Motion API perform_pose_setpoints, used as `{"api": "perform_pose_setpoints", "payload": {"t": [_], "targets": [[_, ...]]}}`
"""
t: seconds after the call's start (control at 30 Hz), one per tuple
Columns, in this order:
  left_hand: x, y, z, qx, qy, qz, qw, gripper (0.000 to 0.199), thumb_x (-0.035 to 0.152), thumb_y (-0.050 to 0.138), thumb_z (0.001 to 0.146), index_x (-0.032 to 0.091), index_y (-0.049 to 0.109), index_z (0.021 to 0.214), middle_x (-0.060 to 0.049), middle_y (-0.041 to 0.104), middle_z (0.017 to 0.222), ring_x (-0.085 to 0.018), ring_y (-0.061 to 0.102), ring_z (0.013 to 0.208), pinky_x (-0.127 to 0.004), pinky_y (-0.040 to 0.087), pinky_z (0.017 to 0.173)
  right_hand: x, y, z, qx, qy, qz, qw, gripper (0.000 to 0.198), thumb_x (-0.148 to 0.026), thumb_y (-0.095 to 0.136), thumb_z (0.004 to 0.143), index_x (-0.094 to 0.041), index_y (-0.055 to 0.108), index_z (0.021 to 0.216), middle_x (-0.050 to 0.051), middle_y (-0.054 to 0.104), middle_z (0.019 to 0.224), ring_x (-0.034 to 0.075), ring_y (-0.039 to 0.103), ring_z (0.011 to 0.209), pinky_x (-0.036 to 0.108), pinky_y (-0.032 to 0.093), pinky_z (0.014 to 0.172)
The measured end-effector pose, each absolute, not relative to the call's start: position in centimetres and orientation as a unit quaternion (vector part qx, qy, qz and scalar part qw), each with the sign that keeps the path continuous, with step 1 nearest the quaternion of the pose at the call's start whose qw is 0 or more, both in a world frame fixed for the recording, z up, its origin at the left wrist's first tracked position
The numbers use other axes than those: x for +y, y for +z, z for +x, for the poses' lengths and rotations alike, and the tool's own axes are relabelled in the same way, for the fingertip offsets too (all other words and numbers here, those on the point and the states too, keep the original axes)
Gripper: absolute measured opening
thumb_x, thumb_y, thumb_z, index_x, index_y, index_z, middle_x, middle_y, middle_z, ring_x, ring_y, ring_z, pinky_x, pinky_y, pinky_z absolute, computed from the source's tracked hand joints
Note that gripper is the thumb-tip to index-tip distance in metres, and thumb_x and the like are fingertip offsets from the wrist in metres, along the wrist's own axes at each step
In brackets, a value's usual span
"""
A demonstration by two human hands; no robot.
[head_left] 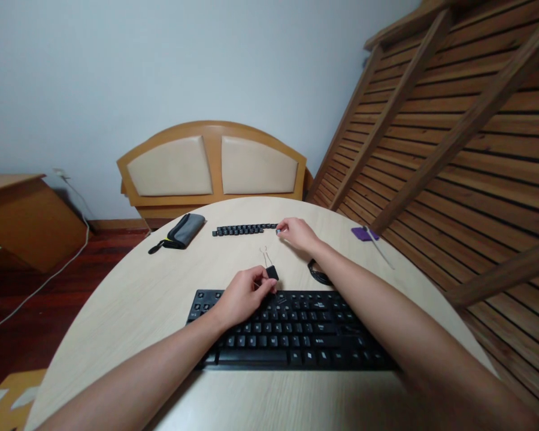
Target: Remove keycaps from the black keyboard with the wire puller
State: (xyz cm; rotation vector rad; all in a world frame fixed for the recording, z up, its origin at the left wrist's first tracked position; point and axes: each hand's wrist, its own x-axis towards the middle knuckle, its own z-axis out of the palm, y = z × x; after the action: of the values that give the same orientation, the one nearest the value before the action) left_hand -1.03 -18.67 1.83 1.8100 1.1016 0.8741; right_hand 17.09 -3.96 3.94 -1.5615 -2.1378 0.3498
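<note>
My left hand (245, 293) is closed on a keycap puller (272, 273) with a black handle, its thin wire prongs pointing away from me. It is above the upper part of a black keyboard (254, 357), where some switches on the left show no caps. Farther back, my right hand (297, 234) pinches a small keycap (278, 231) at the table surface. That cap is just right of the rows of loose black keycaps (239, 230) lined up on the table. My right forearm covers part of the keyboard's right side.
A grey and black folded cloth or pouch (186, 230) lies left on the round table (130, 299). A coiled black cable (318, 274) is beside my right forearm. A purple cloth (363, 233) and a thin stick-like tool (381, 248) lie at the right edge.
</note>
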Motion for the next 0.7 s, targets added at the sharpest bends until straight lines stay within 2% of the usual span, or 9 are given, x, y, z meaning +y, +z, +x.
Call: {"api": "perform_pose_setpoints", "payload": {"t": [0.2, 0.37, 0.7], "targets": [[-18.6, 1.8, -1.1, 0.440, 0.344, 0.725, 0.403, 0.024, 0.033, 0.051, 0.093, 0.017, 0.058, 0.076, -0.003, 0.069, 0.077, -0.016, 0.062, 0.071, -0.028, 0.045, 0.066, -2.0, 2.6, 15.1, -0.765, 0.086, -0.605, 0.204, 0.019, -0.019, 0.065, 0.080, -0.021, 0.071, 0.099, 0.007, 0.071, 0.100, 0.021, 0.063, 0.094, 0.028, 0.044, 0.081], [-18.6, 1.8, -1.0, 0.436, 0.343, 0.728, 0.403, 0.024, 0.033, 0.051, 0.093, 0.017, 0.057, 0.076, -0.003, 0.069, 0.076, -0.016, 0.062, 0.071, -0.028, 0.045, 0.067, -2.7, 1.0, 13.9, -0.770, 0.065, -0.599, 0.210, 0.020, -0.023, 0.058, 0.088, -0.023, 0.066, 0.106, 0.006, 0.066, 0.114, 0.020, 0.059, 0.104, 0.028, 0.042, 0.085], [-18.8, 1.8, -1.1, 0.435, 0.344, 0.733, 0.395, 0.023, 0.033, 0.052, 0.093, 0.017, 0.059, 0.077, -0.002, 0.068, 0.076, -0.016, 0.061, 0.070, -0.028, 0.045, 0.065, -2.7, 0.2, 13.3, -0.765, 0.060, -0.603, 0.219, 0.025, -0.020, 0.047, 0.094, -0.024, 0.061, 0.115, 0.006, 0.065, 0.117, 0.020, 0.058, 0.105, 0.030, 0.042, 0.085]]}}
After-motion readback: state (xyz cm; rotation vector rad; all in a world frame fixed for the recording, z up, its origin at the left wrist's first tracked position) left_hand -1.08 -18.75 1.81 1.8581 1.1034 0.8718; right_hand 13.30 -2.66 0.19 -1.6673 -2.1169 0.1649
